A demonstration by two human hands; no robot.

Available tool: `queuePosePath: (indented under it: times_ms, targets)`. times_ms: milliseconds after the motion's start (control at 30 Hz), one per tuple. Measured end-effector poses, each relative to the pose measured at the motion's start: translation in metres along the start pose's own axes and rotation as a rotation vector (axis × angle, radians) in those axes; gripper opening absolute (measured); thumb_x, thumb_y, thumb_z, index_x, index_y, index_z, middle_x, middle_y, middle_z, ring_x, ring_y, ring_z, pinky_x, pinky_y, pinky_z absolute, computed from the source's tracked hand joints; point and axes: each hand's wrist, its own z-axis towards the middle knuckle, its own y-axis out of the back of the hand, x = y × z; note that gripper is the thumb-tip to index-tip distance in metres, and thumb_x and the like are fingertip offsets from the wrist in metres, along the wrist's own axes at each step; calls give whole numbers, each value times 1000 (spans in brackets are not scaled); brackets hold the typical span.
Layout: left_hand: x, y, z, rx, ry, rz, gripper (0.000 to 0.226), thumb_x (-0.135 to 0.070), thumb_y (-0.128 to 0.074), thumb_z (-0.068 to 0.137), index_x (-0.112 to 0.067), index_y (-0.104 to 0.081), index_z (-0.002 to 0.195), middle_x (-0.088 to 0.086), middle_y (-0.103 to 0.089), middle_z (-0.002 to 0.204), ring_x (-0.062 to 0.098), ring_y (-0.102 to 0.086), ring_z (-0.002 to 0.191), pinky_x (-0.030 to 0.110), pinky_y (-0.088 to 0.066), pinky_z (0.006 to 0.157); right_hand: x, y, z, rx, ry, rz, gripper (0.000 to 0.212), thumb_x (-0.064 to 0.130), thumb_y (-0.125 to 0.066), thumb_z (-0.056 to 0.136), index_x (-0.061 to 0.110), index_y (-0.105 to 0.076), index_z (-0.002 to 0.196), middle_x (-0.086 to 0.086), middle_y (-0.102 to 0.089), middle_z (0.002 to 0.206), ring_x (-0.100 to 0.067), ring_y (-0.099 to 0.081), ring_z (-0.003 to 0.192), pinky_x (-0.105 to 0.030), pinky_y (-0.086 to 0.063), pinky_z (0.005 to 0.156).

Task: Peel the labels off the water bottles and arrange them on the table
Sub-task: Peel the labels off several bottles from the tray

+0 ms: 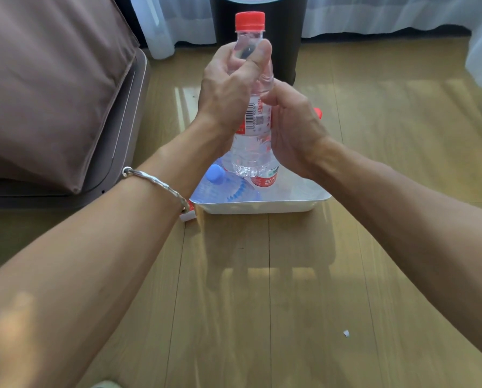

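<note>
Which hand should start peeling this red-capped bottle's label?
Probably the right hand: its fingertips touch the label at its top edge, while the left hand grips the bottle near its neck.

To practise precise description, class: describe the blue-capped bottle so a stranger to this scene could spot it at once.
Find the white tray on the wooden surface, mid-view. In its near left corner a clear water bottle lies on its side. Its cap is blue, whereas the held water bottle upright above it has a red cap.
</note>
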Motion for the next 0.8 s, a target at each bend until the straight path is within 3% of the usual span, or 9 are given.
queuePosePath:
  times_ms: [67, 267, 467, 633, 700, 800]
  targets:
    - [-1, 0, -1, 8, 8, -22, 20, -36, -64, 83, -16, -61, 88, 11, -64, 85, 41, -68, 91, 53, -55, 84, 0, 1, 0, -9, 0, -2, 59, 28, -47, 77, 4, -52, 131, -30, -58, 125, -45, -54, 122, -66, -43, 102]
    - [0, 3, -2, 35, 2, -29, 14, -30, -63, 91, -16, -60, 91, 9, -65, 87, 27, -68, 84, 49, -56, 84, -1, 2, 0, -4, -18, -9, 62, 28, -46, 75, 4, -51, 132, -32, -57, 125, -47, -53, 121, -66, -42, 102]
    - [-1, 3, -3, 26, -23, 6, 21, -37, -64, 84, -18, -61, 91, 6, -66, 84, 36, -69, 92, 53, -56, 88, 5, -3, -2, -32, -15, -21, 64, 29, -50, 72, 1, -51, 130, -34, -51, 129, -48, -51, 123, -67, -44, 99]
    - [0, -2, -4, 24, -87, 69, 19, -39, -64, 82, -22, -60, 91, -7, -63, 75, 17, -68, 80, 46, -58, 84, 9, -7, -1, -38, -25, -14, 65, 29, -47, 75, -6, -48, 130, -36, -53, 121, -50, -53, 117, -68, -43, 98]
    - [1, -4, -5, 38, -101, 78, 19, -39, -63, 83, -22, -58, 91, -6, -63, 77, 16, -67, 79, 45, -58, 84, 8, -7, 1, -50, -20, 3, 65, 32, -44, 80, -8, -46, 131, -33, -57, 114, -45, -58, 110, -65, -45, 99]
    - [2, -7, -5, 44, -110, 91, 20, -38, -63, 83, -22, -57, 93, -4, -64, 79, 17, -68, 81, 44, -58, 84, 8, -8, 3, -69, -10, 20, 66, 36, -46, 80, -3, -48, 132, -34, -57, 123, -44, -59, 116, -63, -47, 99]
